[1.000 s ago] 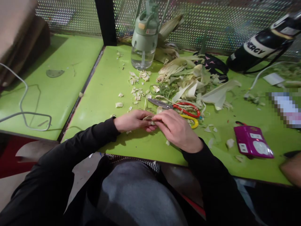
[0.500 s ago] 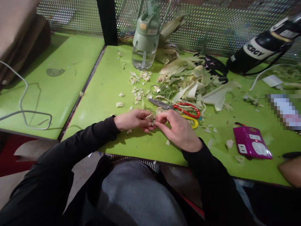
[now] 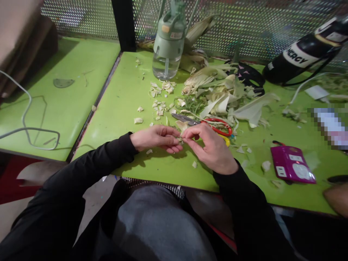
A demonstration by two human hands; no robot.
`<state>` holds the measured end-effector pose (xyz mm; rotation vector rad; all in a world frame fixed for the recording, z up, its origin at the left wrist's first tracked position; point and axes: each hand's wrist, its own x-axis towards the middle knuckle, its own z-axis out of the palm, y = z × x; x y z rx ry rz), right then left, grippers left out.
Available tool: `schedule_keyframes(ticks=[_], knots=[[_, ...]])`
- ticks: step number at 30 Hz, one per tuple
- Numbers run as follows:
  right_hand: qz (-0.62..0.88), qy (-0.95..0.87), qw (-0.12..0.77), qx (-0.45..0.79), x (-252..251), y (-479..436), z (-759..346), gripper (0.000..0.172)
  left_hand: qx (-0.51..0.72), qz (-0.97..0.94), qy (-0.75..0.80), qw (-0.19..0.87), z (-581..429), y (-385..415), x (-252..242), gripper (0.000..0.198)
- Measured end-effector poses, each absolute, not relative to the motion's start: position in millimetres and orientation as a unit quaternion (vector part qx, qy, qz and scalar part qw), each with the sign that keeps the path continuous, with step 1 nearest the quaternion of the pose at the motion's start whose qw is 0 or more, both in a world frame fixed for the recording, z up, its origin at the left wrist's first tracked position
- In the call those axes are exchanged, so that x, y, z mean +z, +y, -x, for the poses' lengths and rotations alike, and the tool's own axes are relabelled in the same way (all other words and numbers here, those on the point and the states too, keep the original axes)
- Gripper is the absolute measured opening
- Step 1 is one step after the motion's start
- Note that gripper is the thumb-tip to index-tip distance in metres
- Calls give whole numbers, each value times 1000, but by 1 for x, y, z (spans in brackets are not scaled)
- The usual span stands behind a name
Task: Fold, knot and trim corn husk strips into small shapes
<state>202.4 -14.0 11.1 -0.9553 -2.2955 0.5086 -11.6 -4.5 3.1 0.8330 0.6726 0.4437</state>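
My left hand is above the near part of the green table, its fingers loosely bent and the thumb closed toward them. At its fingertips is a small pale-green piece of corn husk. From the other side, my right hand pinches that piece between thumb and forefinger; the fingers partly hide it. Just behind the fingertips lies a curled pale husk scrap. Scissors with red and yellow handles rest beyond my right hand, which covers part of them.
Torn corn husks are heaped behind the scissors, with small cut pieces to the left. A water bottle stands near the mesh partition. To the right are a purple packet, a black bottle, a blurred-out phone-like object and another person's skin.
My right hand has shifted slightly right, and the left fingers have loosened and straightened. The larger pale scrap between my fingers no longer shows there; a smaller piece does.
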Motion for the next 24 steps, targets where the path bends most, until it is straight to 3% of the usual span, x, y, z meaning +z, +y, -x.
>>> schedule_keyframes(ticks=[5, 12, 24], knots=[[350, -868, 269, 227, 18, -14, -204, 4, 202, -384, 321, 842, 12, -4, 0, 14], [342, -882, 240, 219, 21, -11, -210, 4, 203, -421, 326, 822, 12, -2, -5, 36], [315, -898, 257, 171, 17, -13, -206, 10, 210, -448, 309, 812, 10, -3, -3, 14]])
